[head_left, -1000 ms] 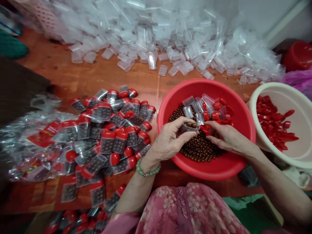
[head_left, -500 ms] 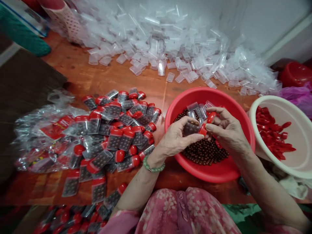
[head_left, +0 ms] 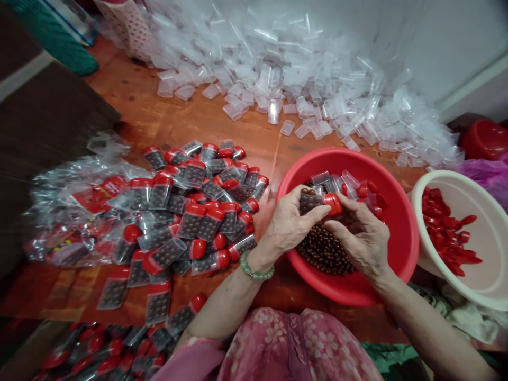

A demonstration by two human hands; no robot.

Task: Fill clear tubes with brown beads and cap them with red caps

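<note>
My left hand is closed around a small clear plastic container with dark brown balls inside, held over the red basin. A red cap sits at the container's right end. The fingers of my right hand are bent against that cap, with the thumb just below it. Beneath my hands, the red basin holds loose brown balls, several clear containers and red caps.
Filled red-capped containers are heaped on the wooden table at left, beside clear plastic bags. Clear containers pile up at the back. A white tub with red caps stands right of the basin.
The red cap, earlier with its lid part spread open, now looks folded together on the container's end. My right hand has shifted slightly lower. The whole view has moved a little.
</note>
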